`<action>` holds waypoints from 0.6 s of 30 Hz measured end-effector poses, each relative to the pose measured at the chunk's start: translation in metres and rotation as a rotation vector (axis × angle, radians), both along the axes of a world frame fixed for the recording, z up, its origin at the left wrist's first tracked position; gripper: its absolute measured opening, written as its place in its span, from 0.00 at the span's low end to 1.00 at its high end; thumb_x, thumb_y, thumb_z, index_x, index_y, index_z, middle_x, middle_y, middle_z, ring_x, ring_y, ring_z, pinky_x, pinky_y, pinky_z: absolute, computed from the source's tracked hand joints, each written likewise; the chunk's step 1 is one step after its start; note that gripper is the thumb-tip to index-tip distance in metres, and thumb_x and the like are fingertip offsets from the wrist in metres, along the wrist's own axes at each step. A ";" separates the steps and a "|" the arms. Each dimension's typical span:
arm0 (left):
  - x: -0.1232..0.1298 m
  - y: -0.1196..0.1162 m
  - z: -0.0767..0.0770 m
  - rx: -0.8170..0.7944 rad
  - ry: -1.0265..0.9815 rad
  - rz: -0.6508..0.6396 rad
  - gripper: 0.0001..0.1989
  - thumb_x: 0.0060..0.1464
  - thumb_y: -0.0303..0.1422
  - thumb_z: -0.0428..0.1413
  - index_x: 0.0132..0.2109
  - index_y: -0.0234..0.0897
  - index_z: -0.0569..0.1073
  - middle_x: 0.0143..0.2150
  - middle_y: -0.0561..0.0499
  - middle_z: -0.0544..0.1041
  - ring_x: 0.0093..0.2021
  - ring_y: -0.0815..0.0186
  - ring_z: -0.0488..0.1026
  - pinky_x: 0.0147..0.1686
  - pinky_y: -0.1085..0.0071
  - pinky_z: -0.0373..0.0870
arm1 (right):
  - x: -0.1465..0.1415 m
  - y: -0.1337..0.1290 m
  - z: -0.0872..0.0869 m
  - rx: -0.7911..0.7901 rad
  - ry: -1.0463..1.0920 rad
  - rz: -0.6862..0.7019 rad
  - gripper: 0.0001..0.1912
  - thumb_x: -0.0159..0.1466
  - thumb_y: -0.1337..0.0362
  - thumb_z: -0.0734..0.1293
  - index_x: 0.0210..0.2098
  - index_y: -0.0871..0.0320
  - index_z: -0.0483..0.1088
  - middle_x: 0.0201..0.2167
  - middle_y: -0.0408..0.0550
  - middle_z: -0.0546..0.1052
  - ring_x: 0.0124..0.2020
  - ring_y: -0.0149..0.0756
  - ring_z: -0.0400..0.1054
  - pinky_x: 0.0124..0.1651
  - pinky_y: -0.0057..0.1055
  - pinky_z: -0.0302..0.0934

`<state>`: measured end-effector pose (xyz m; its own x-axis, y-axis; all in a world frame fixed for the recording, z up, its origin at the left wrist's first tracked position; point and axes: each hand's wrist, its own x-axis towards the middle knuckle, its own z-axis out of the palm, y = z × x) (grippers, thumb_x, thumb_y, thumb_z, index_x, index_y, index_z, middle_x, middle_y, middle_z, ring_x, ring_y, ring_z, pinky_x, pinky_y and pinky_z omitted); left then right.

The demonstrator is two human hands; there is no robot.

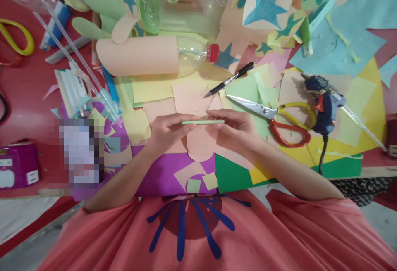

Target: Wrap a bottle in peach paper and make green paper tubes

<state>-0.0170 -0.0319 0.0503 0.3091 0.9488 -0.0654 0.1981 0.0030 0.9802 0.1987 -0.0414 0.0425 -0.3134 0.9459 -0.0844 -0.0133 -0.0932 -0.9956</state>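
A narrow light-green folded strip of paper (pixel 203 122) is held level between my two hands. My left hand (pixel 170 128) pinches its left end between thumb and fingers. At the right end, my right hand (pixel 235 126) grips it the same way. Under the strip lies a peach paper piece with a rounded end (pixel 201 143). A black pen (pixel 228 79) rests just beyond my right hand. Scissors with yellow and red handles (pixel 273 116) lie to the right of that hand, blades partly apart.
A plastic bottle wrapped in peach paper (pixel 139 55) lies beyond my hands, its red cap to the right. A blue glue gun (pixel 325 108) sits at the right. Paper with blue stars (pixel 266 6) is at the back. Clear straws (pixel 77 62) and a blurred-out object (pixel 81 151) are at left.
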 end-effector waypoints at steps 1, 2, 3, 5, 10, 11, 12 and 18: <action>0.000 0.000 0.000 0.011 0.005 -0.012 0.12 0.52 0.41 0.61 0.39 0.40 0.82 0.41 0.47 0.83 0.42 0.63 0.81 0.44 0.73 0.77 | 0.000 0.000 0.001 0.017 -0.023 0.000 0.15 0.59 0.58 0.71 0.45 0.53 0.78 0.42 0.49 0.82 0.41 0.33 0.76 0.45 0.29 0.71; 0.000 0.000 0.000 0.019 0.011 -0.027 0.12 0.53 0.41 0.61 0.40 0.40 0.82 0.42 0.47 0.83 0.43 0.63 0.81 0.44 0.73 0.77 | 0.000 0.001 0.001 0.023 -0.043 0.004 0.13 0.60 0.59 0.70 0.44 0.52 0.79 0.42 0.49 0.82 0.41 0.33 0.76 0.44 0.29 0.71; -0.001 0.000 0.000 0.022 0.018 -0.045 0.12 0.53 0.40 0.60 0.41 0.40 0.82 0.43 0.47 0.83 0.43 0.63 0.80 0.44 0.73 0.76 | 0.000 0.001 0.002 0.019 -0.060 0.008 0.12 0.60 0.59 0.70 0.43 0.52 0.79 0.41 0.48 0.82 0.40 0.33 0.77 0.43 0.29 0.71; -0.001 0.000 0.000 0.032 0.026 -0.072 0.12 0.54 0.38 0.59 0.44 0.40 0.81 0.43 0.47 0.83 0.43 0.64 0.80 0.44 0.74 0.76 | 0.000 0.001 0.004 -0.005 -0.087 0.007 0.12 0.59 0.59 0.70 0.43 0.52 0.79 0.41 0.48 0.82 0.39 0.33 0.77 0.41 0.29 0.72; -0.001 0.000 -0.001 0.115 0.030 -0.093 0.11 0.56 0.35 0.58 0.44 0.39 0.81 0.40 0.48 0.83 0.38 0.67 0.80 0.39 0.77 0.74 | -0.002 0.000 0.006 -0.031 -0.103 -0.022 0.12 0.58 0.60 0.71 0.42 0.53 0.79 0.42 0.48 0.82 0.40 0.35 0.77 0.43 0.30 0.72; -0.001 0.000 -0.001 0.134 0.038 -0.094 0.11 0.56 0.35 0.58 0.44 0.40 0.81 0.39 0.48 0.83 0.36 0.68 0.80 0.37 0.77 0.73 | -0.002 0.001 0.006 -0.025 -0.100 -0.020 0.12 0.58 0.60 0.71 0.42 0.53 0.79 0.41 0.48 0.82 0.40 0.35 0.77 0.43 0.30 0.72; -0.001 0.000 -0.001 0.152 0.043 -0.093 0.11 0.56 0.34 0.58 0.44 0.40 0.81 0.37 0.48 0.83 0.34 0.69 0.79 0.34 0.78 0.73 | -0.002 0.001 0.006 -0.016 -0.095 -0.014 0.12 0.59 0.61 0.71 0.42 0.53 0.79 0.41 0.47 0.82 0.40 0.34 0.77 0.43 0.30 0.72; -0.003 -0.001 -0.004 0.177 0.052 -0.082 0.10 0.56 0.35 0.57 0.43 0.39 0.81 0.31 0.50 0.82 0.28 0.72 0.75 0.29 0.79 0.69 | -0.002 0.002 0.006 0.022 -0.084 0.028 0.11 0.60 0.62 0.69 0.42 0.52 0.79 0.40 0.47 0.83 0.40 0.33 0.77 0.43 0.29 0.71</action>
